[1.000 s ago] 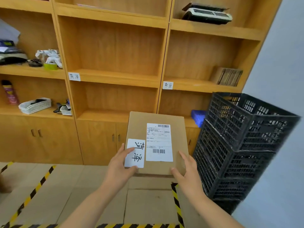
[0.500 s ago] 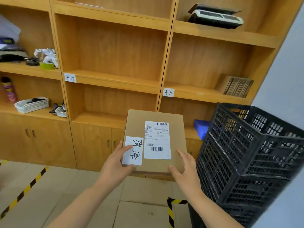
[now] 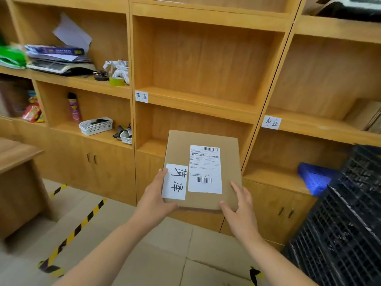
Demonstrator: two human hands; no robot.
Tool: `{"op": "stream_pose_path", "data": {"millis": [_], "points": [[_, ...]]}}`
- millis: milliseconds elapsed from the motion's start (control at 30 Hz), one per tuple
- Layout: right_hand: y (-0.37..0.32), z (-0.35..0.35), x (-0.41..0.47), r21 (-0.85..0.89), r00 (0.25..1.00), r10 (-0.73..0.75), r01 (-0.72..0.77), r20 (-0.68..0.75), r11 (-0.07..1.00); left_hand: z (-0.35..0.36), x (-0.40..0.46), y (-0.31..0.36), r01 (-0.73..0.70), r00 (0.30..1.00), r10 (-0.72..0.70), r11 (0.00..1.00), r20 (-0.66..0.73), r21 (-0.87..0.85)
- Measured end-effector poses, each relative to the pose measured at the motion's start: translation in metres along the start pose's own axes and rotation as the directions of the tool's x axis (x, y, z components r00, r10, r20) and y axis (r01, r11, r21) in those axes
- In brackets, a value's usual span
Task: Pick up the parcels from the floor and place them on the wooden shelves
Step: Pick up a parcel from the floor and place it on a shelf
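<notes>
While the fine print on the shipping label stays too small to read, the brown parcel is up in the air, held flat in front of the wooden shelves, level with the lower middle bay. Left hand grips the near left corner, thumb lying along the handwritten white sticker, the other fingers tucked under the box and out of sight. Right hand clamps the near right corner, thumb on the front edge, fingers spread up the side; what lies beneath is hidden too. At the top right a dark device is cut off by the frame edge, and the far left of the shelving blurs into a green smear. Small paper tags mark shelf edges: one left of the middle bay, another to the right. Left bays are busy: stacked papers and a scale, a yellow-green tape roll, a spray can, a white basket. On the right a blue object sits on the low shelf, partly behind stacked black crates that crowd the corner. A wooden desk juts in at left, and yellow-black tape stripes the floor
</notes>
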State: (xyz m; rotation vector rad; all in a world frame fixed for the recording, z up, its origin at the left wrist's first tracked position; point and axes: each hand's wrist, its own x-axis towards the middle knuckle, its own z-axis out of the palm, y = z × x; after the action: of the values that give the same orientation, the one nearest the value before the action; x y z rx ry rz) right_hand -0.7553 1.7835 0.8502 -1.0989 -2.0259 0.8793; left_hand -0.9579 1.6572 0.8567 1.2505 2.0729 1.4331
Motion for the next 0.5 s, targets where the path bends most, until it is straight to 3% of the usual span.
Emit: {"op": "stream_pose_path", "data": {"millis": [267,500], "points": [[-0.068,0.139,0.061,0.059,1.000,-0.001,0.001,-0.005,0.998,-0.118,0.083,-0.071,-0.037,0.999,0.038,0.997,-0.006,0.072],[-0.088,0.201,0.116,0.071,0.999,0.032,-0.031,-0.013,0.997,-0.163,0.151,-0.109,-0.056,0.998,0.055,0.995,0.024,0.080]]}}
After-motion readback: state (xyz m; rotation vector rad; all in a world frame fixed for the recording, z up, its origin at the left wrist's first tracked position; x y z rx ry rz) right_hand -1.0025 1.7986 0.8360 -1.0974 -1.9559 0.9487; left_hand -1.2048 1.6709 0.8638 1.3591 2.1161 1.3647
